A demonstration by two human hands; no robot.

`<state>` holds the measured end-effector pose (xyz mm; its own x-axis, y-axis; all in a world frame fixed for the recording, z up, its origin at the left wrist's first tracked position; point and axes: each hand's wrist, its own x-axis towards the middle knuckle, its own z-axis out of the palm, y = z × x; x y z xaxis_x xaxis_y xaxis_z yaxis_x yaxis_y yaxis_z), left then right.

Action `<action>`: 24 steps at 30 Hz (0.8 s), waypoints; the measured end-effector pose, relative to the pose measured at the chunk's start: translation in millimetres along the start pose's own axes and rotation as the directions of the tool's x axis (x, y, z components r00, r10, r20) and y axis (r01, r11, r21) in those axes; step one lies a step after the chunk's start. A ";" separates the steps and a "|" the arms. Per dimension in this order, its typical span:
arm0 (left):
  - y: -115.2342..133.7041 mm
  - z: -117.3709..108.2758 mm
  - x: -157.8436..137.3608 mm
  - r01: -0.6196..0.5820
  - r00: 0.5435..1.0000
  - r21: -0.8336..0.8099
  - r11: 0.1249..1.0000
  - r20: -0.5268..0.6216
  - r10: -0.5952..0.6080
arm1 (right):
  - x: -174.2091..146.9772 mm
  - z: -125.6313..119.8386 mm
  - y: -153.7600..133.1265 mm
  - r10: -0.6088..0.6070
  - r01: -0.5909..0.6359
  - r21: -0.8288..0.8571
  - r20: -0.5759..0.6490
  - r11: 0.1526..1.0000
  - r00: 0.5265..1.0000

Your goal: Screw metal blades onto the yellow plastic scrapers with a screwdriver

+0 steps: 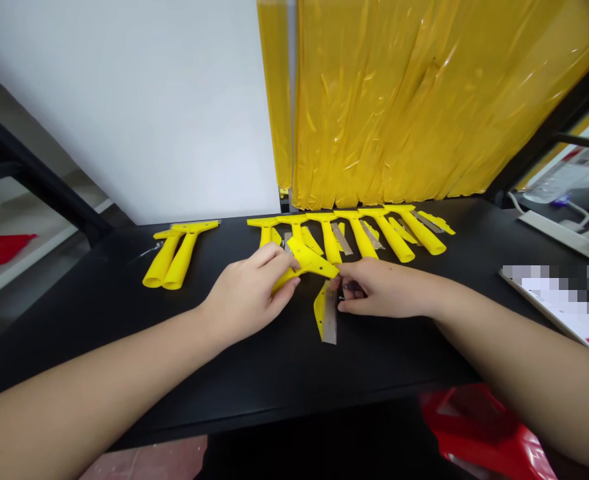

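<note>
My left hand is wrapped around the handle of a yellow plastic scraper, its wide head tilted up to the right. My right hand is beside the right end of that head, with fingers curled in; small shiny bits show between them, too small to name. Below it on the table lie a metal blade and a yellow cover plate with small holes. Behind my hands stretches a row of several yellow scraper handles, with blades and plates between them.
Two yellow scrapers lie together at the left of the black table. A white panel and yellow wrapped sheeting stand at the back. A tray-like object lies at the right, and red plastic hangs below the table's front edge.
</note>
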<state>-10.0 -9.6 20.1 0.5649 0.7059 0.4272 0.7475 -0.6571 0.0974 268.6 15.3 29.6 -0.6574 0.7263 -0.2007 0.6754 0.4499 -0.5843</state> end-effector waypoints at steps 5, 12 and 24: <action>0.8 -2.2 0.5 0.017 0.999 -0.081 0.997 -0.041 -0.021 | -1.3 -13.1 10.2 -0.032 0.036 0.196 -0.026 0.980 0.999; 12.0 -2.0 6.1 0.012 0.995 -0.305 0.952 -0.094 -0.043 | 11.7 -8.0 8.8 -0.063 0.174 0.708 -0.181 0.684 0.981; 43.1 24.3 3.4 -0.168 0.980 -0.347 0.923 0.039 0.194 | -5.8 -63.3 33.8 0.219 0.334 0.911 -0.387 0.243 0.896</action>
<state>32.7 -29.1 3.9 0.7120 0.5751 0.4030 0.4732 -0.8169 0.3297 316.5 59.2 60.8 -0.3120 0.9501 -0.0035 -0.3596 -0.1215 -0.9252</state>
